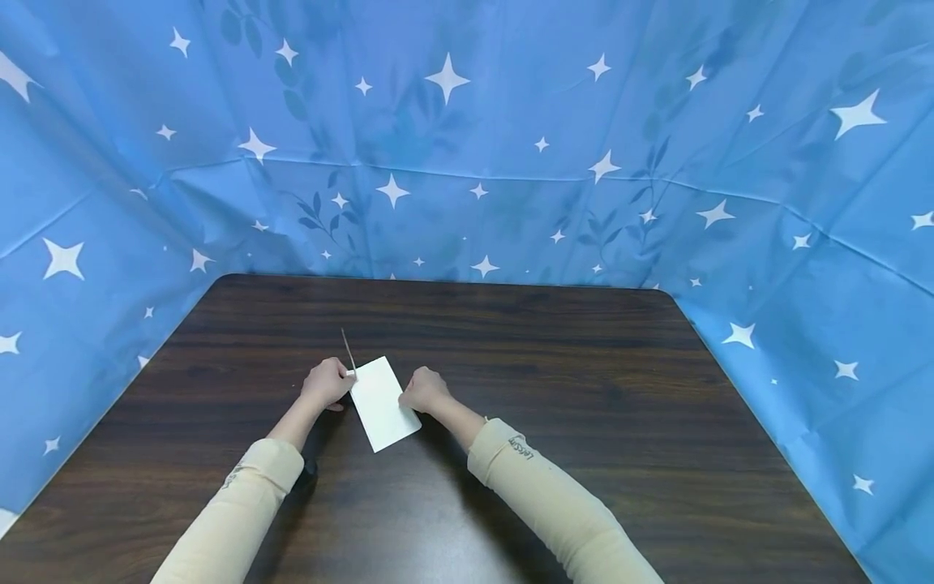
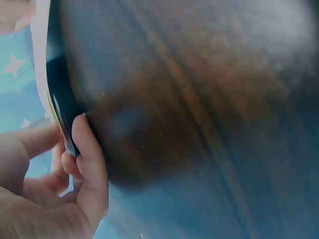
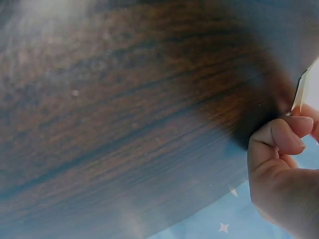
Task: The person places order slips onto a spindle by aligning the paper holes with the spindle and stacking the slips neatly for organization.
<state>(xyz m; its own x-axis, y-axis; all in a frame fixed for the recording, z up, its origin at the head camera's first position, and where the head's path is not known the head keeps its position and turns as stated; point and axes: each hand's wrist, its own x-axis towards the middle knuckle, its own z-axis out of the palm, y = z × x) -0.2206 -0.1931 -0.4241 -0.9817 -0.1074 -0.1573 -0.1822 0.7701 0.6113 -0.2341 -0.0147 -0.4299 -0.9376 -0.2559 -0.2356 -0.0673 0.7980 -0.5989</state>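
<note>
A small notebook (image 1: 381,405) shows a blank white page in the head view, tilted between both hands. Its dark back cover (image 2: 62,92) appears in the left wrist view, and its cream page edge (image 3: 300,93) in the right wrist view. My left hand (image 1: 326,383) pinches the notebook's upper left edge, thumb and fingers on opposite faces. On the right edge, the curled fingers and thumb of my right hand (image 1: 426,391) grip the pages; part of that grip is hidden. From the upper left corner sticks out a thin brownish strip (image 1: 347,349).
Beneath the hands lies a dark wood-grain table (image 1: 554,405) with rounded far corners. A blue curtain (image 1: 511,122) with white stars hangs behind it and along both sides. Cream sleeves (image 1: 540,478) cover both forearms, and their shadows fall on the tabletop.
</note>
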